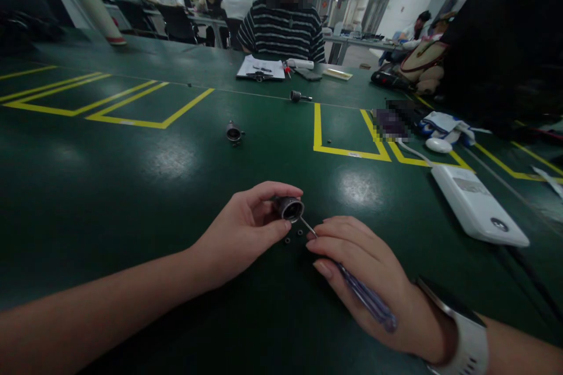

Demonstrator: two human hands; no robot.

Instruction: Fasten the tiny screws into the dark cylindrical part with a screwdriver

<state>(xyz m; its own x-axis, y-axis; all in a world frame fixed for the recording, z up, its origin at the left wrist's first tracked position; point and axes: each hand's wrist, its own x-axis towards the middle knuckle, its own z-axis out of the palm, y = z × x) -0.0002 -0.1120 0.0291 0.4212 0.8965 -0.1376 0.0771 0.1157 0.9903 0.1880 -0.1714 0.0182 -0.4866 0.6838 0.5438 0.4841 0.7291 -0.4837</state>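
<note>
Over the near middle of the green tabletop (145, 199), your left hand (246, 222) has thumb and fingers clamped on a metal cup (290, 209), its open mouth turned toward you. Your right hand (365, 263) is closed around a screwdriver (367, 299), its thin shaft meeting the cup's lower rim; whether the tip sits in a screw is too small to tell. Your left fingers hide the cup's back, and your right hand covers part of the screwdriver.

Two small nuts (287, 241) lie between your hands, just below the cup. Farther toward the far edge stand a second cup (233, 132), left of centre, and a stemmed metal part (300, 96) beside the seam. Near the far edge, before a person in a striped shirt (285, 29), lies a clipboard (261, 68) with paper. A pale flask (99, 9) leans in view toward the far left corner; toward the right edge lie a white power bank (479, 205) and a crumpled cloth (446, 127).

Materials: dark, round-rimmed metal in the cups; ribbed, translucent purple-blue in the handle; smooth, rounded white in the power bank; flat yellow tape (123, 123) in angular outlines; a faint sheen across the tabletop.
</note>
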